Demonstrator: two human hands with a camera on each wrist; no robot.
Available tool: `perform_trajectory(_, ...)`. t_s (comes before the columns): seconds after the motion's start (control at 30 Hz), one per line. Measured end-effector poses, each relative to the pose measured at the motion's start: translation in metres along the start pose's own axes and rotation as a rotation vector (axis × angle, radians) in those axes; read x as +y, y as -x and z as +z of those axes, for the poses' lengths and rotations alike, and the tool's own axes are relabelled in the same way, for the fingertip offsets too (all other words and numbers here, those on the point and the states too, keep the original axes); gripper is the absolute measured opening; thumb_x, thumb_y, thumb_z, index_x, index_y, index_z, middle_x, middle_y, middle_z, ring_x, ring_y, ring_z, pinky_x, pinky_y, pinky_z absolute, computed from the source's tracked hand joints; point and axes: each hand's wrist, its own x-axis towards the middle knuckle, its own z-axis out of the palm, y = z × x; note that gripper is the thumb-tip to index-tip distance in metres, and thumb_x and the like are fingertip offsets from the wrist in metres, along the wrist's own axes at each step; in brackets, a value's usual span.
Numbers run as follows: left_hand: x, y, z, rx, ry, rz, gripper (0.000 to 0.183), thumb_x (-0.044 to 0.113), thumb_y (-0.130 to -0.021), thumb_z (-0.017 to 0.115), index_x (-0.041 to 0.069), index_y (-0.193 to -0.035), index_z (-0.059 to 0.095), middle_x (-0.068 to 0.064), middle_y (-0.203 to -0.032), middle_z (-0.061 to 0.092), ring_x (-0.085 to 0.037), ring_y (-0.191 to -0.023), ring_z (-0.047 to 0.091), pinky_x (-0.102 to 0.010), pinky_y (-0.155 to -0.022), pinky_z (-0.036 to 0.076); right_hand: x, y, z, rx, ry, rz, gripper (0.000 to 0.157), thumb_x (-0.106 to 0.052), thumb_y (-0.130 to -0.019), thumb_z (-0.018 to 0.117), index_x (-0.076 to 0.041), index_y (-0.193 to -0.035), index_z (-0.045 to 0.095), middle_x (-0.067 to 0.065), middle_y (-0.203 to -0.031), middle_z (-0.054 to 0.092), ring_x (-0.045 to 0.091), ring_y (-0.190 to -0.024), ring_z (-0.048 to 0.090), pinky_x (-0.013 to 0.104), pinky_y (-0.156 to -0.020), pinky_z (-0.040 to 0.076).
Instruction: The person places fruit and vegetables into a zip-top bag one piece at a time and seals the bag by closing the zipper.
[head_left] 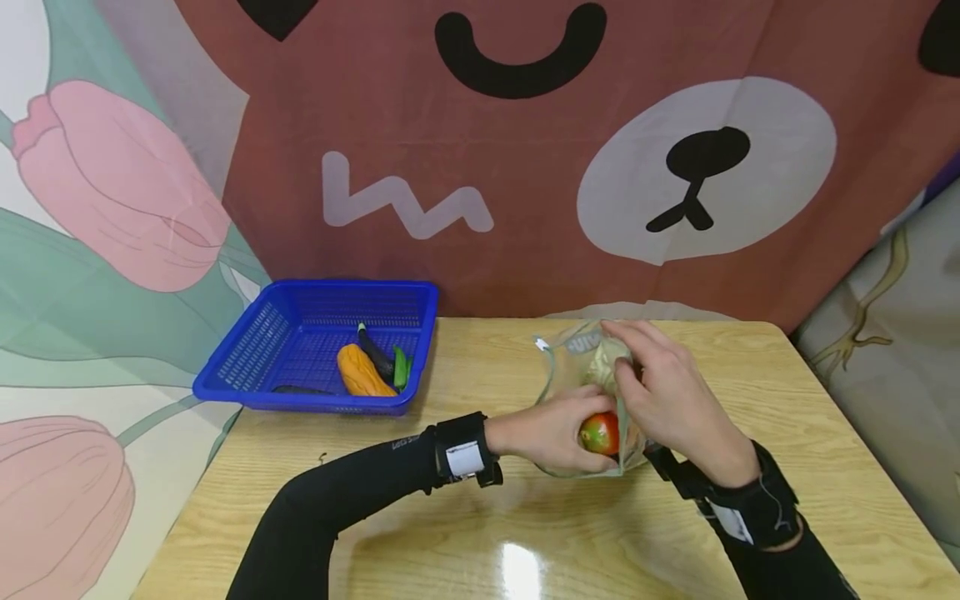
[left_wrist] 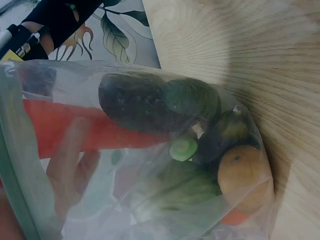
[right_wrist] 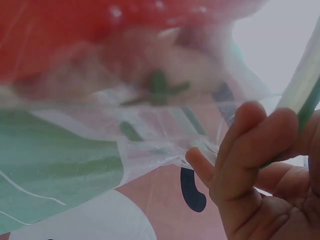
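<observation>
A clear zip bag with a pale green rim stands on the table, its mouth spread. My left hand reaches into the mouth, thumb and fingers round a red-green tomato. My right hand pinches the rim on the right side; in the right wrist view its curled fingers are at the rim. Through the plastic, the left wrist view has a long red vegetable, a dark green vegetable, a pale green leafy one and a tan round one. Their exact kinds are blurred.
A blue basket sits at the back left of the wooden table. It holds an orange squash-like vegetable, a dark eggplant, a green pepper and a dark long thing, partly hidden. A printed cloth hangs behind.
</observation>
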Motion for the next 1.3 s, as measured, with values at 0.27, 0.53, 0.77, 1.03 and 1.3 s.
perform_trajectory(0.27, -0.006, -0.014, -0.003, -0.233, 0.111, 0.027, 0.054, 0.004, -0.083, 0.058, 0.009, -0.131, 0.035, 0.002, -0.124, 0.040, 0.001, -0.107, 0.036, -0.009, -0.089, 0.029, 0.000, 0.000, 0.000, -0.011, -0.012, -0.007, 0.040, 0.002, -0.085, 0.044, -0.001, -0.125, 0.053, 0.008, -0.120, 0.053, 0.006, -0.047, 0.037, 0.024, -0.045, 0.036)
perform_trajectory(0.53, -0.004, -0.024, 0.008, -0.160, -0.234, 0.042, 0.011, 0.006, -0.089, 0.054, 0.010, -0.099, 0.057, 0.001, -0.102, 0.055, -0.002, -0.092, 0.049, -0.009, -0.079, 0.035, -0.001, -0.001, 0.000, 0.006, 0.001, -0.035, 0.041, 0.003, -0.084, 0.044, -0.001, -0.124, 0.054, 0.006, -0.118, 0.054, 0.009, -0.060, 0.047, 0.026, -0.052, 0.039)
perform_trajectory(0.77, 0.000, -0.025, 0.008, -0.058, -0.413, -0.072, 0.005, 0.015, -0.090, 0.056, 0.012, -0.092, 0.060, 0.005, -0.081, 0.057, -0.003, -0.071, 0.055, -0.014, -0.059, 0.042, 0.000, -0.002, 0.001, 0.010, -0.005, -0.033, 0.041, 0.002, -0.083, 0.046, 0.000, -0.123, 0.054, 0.007, -0.118, 0.054, 0.014, -0.077, 0.052, 0.031, -0.060, 0.041)
perform_trajectory(1.03, 0.027, 0.005, -0.048, -0.118, -0.286, -0.017, 0.020, 0.027, -0.091, 0.056, 0.015, -0.105, 0.062, 0.007, -0.095, 0.061, 0.003, -0.078, 0.055, -0.012, -0.066, 0.042, 0.001, 0.000, -0.001, 0.000, -0.001, -0.006, 0.041, 0.002, -0.085, 0.046, -0.001, -0.125, 0.053, 0.007, -0.119, 0.054, 0.007, -0.052, 0.040, 0.024, -0.047, 0.036)
perform_trajectory(1.3, 0.010, 0.050, -0.128, 0.114, -0.094, -0.141, 0.022, 0.023, -0.093, 0.053, 0.014, -0.111, 0.061, 0.006, -0.096, 0.063, -0.003, -0.082, 0.058, -0.020, -0.067, 0.047, 0.001, -0.001, 0.000, 0.010, 0.001, -0.027, 0.040, 0.003, -0.084, 0.046, 0.001, -0.123, 0.054, 0.007, -0.116, 0.055, 0.008, -0.057, 0.043, 0.025, -0.052, 0.037)
